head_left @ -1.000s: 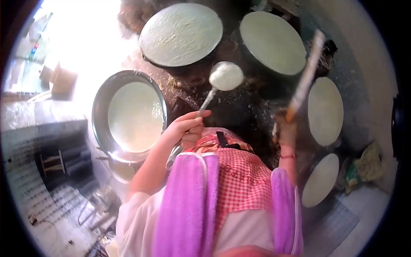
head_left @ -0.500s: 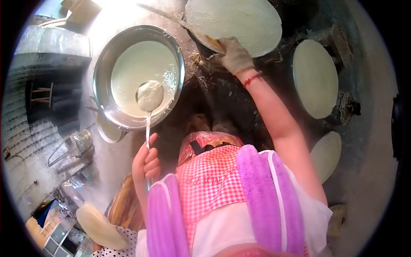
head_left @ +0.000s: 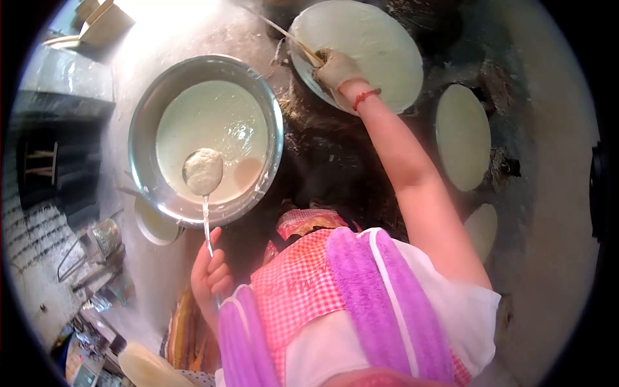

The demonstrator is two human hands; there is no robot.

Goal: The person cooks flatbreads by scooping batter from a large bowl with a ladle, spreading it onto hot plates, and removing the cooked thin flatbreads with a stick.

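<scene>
My left hand (head_left: pixel 211 276) is closed round the handle of a metal ladle (head_left: pixel 203 173). The ladle's bowl is full of thick pale batter and hangs over a big steel basin (head_left: pixel 143 138) of creamy batter (head_left: pixel 193 109). My right hand (head_left: pixel 340 69), in a pale work glove with a red bracelet at the wrist, is closed on a thin wooden stick (head_left: pixel 290 37). The glove is over the left part of a large round pan coated with pale batter (head_left: pixel 380 58). How the gloved fingers touch the pan's surface is hidden.
More round pale discs lie along the right, one farther up (head_left: pixel 463 137) and one lower (head_left: pixel 482 235). Another round pale-topped thing (head_left: pixel 156 222) shows below the basin. A box (head_left: pixel 106 24) stands at top left. At bottom left is a pale rounded thing (head_left: pixel 145 366), perhaps another person's hat.
The view has shifted. My gloved hand has moved from the pan's lower edge further over its left part, with the stick. The ladle has shifted left within the basin, still full.
</scene>
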